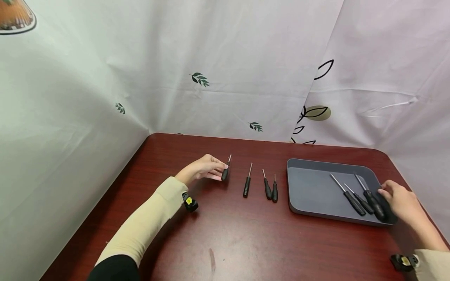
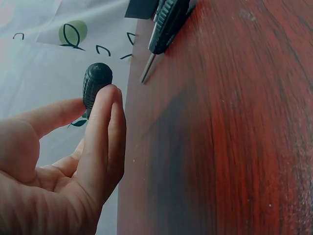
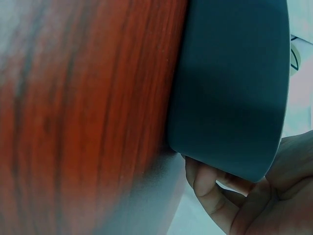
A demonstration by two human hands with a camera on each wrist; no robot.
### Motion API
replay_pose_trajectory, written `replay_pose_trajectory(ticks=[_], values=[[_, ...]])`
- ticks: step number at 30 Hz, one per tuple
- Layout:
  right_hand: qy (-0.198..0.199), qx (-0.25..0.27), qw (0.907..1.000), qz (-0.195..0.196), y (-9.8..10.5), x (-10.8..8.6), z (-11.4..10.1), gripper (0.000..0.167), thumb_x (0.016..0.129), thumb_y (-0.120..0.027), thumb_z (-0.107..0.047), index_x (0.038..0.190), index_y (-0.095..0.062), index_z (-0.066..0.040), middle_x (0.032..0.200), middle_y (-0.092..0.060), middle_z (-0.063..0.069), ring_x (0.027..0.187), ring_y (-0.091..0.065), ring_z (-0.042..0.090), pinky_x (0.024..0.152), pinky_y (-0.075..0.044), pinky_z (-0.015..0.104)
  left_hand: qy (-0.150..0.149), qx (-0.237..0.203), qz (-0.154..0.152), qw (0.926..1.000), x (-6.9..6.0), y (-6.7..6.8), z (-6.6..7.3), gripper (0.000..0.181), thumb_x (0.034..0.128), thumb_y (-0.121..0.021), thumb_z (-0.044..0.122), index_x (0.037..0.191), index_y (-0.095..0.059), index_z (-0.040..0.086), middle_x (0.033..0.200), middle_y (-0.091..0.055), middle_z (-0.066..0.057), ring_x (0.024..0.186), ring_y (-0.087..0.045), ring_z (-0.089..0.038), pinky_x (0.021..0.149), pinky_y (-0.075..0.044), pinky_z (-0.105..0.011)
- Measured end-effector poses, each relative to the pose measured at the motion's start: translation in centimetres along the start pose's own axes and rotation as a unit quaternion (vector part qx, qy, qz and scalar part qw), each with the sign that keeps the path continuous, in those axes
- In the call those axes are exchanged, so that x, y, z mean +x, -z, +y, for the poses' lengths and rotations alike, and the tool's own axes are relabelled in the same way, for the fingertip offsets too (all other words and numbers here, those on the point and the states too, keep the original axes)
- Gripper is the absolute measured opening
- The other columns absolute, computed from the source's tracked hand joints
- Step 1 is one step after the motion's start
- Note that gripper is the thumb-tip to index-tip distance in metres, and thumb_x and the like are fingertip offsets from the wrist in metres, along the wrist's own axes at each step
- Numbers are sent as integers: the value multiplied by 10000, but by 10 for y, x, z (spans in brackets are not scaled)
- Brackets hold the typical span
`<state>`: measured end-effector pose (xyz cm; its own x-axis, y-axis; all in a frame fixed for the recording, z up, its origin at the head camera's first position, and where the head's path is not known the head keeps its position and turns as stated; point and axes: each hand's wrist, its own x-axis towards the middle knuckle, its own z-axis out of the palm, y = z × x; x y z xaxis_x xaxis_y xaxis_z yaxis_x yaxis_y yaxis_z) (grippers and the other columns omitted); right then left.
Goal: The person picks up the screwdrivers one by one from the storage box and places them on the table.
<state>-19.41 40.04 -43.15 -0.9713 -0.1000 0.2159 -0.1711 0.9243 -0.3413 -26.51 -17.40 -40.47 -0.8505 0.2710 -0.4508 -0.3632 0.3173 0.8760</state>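
Observation:
My left hand (image 1: 207, 168) pinches a small black-handled screwdriver (image 1: 225, 172) above the table, its metal tip pointing away and up. In the left wrist view the ridged end of its handle (image 2: 97, 81) shows between thumb and fingers. My right hand (image 1: 402, 203) is at the right end of a grey tray (image 1: 307, 191). The right wrist view has the thumb at the rim and the fingers curled against the outside of the tray wall (image 3: 227, 93). Inside the tray lie a large screwdriver (image 1: 374, 203) and two slimmer ones (image 1: 353, 201).
Between the left hand and the tray, a screwdriver (image 1: 247, 186) lies on the red-brown table (image 1: 246, 242). Two shorter screwdrivers (image 1: 268, 190) lie side by side nearer the tray. White patterned cloth (image 1: 225, 97) hangs behind and along the sides.

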Motion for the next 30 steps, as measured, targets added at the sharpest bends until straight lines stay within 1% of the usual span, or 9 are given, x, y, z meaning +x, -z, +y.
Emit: replay_pose_trajectory(ticks=[6,10,16,21,25,30], values=[[11,8,10000,4,0,0,0,103,933,-618,64,925,-530,117,802,-587,336,669,-563,465,540,-443,604,-25,84,47,10000,3,1,-4,367,979,-661,141,1270,-625,-78,1266,-611,-253,913,-696,-229,768,-629,-330],[-6,6,10000,-2,1,0,0,104,935,-619,60,928,-531,116,809,-588,339,678,-563,471,545,-442,607,-12,80,85,9999,6,1,-7,370,970,-674,141,1263,-628,-80,1252,-622,-252,890,-698,-226,753,-632,-331],[25,27,10000,12,0,0,1,102,940,-617,53,925,-536,113,824,-592,345,699,-567,495,556,-440,615,43,-16,223,9997,11,-1,-10,339,954,-690,120,1219,-650,-88,1176,-656,-229,790,-689,-195,716,-636,-329],[38,28,10000,-17,0,0,1,106,944,-614,50,926,-535,118,830,-590,348,718,-565,517,558,-443,620,36,-147,294,9995,16,-4,-12,321,940,-702,93,1184,-653,-110,1111,-671,-225,755,-688,-199,702,-637,-330],[33,35,10000,-31,1,0,0,107,945,-614,49,926,-535,119,832,-590,348,720,-567,515,562,-444,621,-6,-77,323,9994,16,-6,-12,301,935,-702,74,1161,-662,-120,1063,-685,-205,744,-689,-195,691,-637,-325],[4,41,10000,-36,1,0,-1,111,945,-615,48,928,-532,119,842,-589,355,718,-568,506,562,-448,616,-67,14,351,9994,15,-10,-11,268,919,-711,52,1112,-676,-132,958,-701,-170,698,-684,-175,678,-637,-317]])
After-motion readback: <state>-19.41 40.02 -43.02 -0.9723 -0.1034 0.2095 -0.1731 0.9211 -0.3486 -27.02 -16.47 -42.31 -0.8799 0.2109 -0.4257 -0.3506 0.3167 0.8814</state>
